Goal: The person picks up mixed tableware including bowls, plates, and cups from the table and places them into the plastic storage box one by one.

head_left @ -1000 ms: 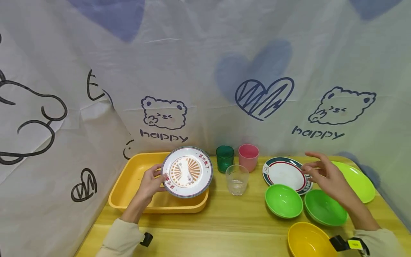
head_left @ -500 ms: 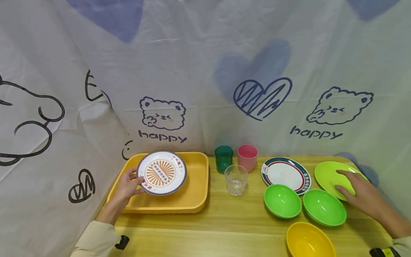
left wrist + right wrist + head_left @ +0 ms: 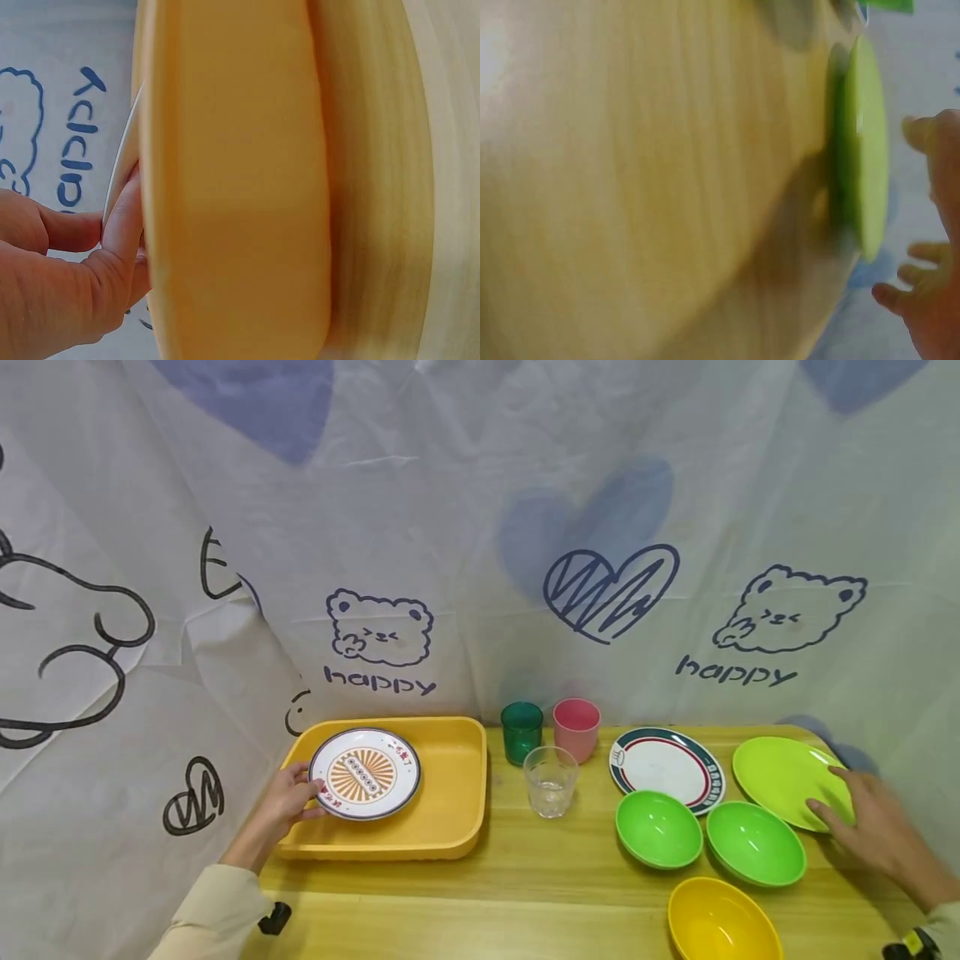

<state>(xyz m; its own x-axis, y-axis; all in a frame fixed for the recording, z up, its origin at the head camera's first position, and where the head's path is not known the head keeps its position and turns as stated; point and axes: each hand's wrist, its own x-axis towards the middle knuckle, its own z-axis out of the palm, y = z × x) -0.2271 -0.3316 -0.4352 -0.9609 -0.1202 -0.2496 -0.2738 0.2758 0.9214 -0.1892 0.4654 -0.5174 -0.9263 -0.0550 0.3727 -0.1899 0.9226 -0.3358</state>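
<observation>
At the head view's lower right, we are seeing the yellow bowl [image 3: 723,920] cut off; at the left wrist view's left, the tray [image 3: 244,187] is hiding most of the white plate [image 3: 125,159].

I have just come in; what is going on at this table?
A person's left hand pinches the edge of a round white plate with an orange print, in or over a yellow rectangular tray; whether it touches the bottom is hidden. The right hand is open by a lime-green oval plate, not gripping it. Also on the wooden table are a dark-green cup, a pink cup, a clear cup, a green-rimmed white oval plate, two green bowls and a yellow bowl.
</observation>
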